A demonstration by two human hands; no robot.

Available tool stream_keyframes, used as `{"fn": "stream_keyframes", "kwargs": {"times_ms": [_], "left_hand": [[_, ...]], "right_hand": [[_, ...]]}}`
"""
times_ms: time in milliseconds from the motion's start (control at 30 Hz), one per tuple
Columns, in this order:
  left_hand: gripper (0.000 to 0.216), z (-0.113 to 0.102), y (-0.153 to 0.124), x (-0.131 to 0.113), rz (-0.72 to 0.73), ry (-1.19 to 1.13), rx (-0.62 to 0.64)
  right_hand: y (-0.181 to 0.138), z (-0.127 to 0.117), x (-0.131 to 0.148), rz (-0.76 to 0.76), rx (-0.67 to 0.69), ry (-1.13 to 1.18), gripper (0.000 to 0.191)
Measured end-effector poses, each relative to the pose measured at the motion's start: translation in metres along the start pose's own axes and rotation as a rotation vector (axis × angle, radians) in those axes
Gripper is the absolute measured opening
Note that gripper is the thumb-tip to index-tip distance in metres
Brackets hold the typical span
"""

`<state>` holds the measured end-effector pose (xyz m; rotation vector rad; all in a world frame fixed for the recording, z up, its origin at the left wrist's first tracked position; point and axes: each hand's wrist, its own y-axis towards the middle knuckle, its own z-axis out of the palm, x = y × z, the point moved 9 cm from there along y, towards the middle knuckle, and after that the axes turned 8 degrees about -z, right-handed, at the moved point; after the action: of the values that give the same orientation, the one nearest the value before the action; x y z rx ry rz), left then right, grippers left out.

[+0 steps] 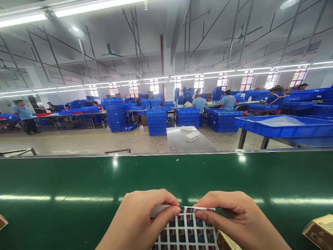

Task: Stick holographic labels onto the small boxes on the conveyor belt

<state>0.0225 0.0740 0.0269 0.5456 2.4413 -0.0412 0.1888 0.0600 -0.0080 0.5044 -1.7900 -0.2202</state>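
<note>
A white sheet of small dark printed stickers (188, 231) hangs in front of me at the bottom middle, its top edge folded over. My left hand (145, 217) pinches that edge between thumb and forefinger. On the other side my right hand (234, 215) grips the same edge, thumb in front and forefinger behind. A brown and cream box (227, 241) shows partly beneath my right hand; the sheet and hand hide the rest of it.
The green work surface (78, 177) stretches across the view. Another brown and cream box (319, 229) lies at right, and a box corner (3, 222) at far left. Beyond the metal edge stand a steel table (189, 142), a blue tray (286, 130), stacked blue crates (114, 116) and several people.
</note>
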Motion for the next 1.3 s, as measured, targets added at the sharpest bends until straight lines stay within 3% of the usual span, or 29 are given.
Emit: {"fn": "stream_keyframes", "kwargs": {"times_ms": [267,533,700,867,1033,1300], "left_hand": [[0.017,0.0,0.0,0.002,-0.028,-0.005,-0.004],[0.011,0.004,0.004,0.006,-0.168,-0.047,0.077],[0.016,0.005,0.004,0.016,-0.28,-0.112,0.085],[0.02,0.008,0.005,0.019,-0.232,-0.146,0.087],[0.025,0.006,0.004,0.012,-0.148,-0.094,0.071],[0.017,0.006,0.005,0.009,-0.052,-0.108,0.068]], "right_hand": [[0.001,0.001,-0.017,0.03,0.03,0.165,0.013],[0.001,-0.005,-0.015,0.02,-0.019,0.002,0.026],[0.001,-0.005,-0.009,-0.047,-0.001,-0.017,0.017],[0.001,-0.006,-0.011,-0.053,0.002,-0.022,0.017],[0.001,-0.006,-0.013,-0.056,0.038,-0.065,0.03],[0.002,-0.007,-0.02,-0.043,0.011,-0.074,0.035]]}}
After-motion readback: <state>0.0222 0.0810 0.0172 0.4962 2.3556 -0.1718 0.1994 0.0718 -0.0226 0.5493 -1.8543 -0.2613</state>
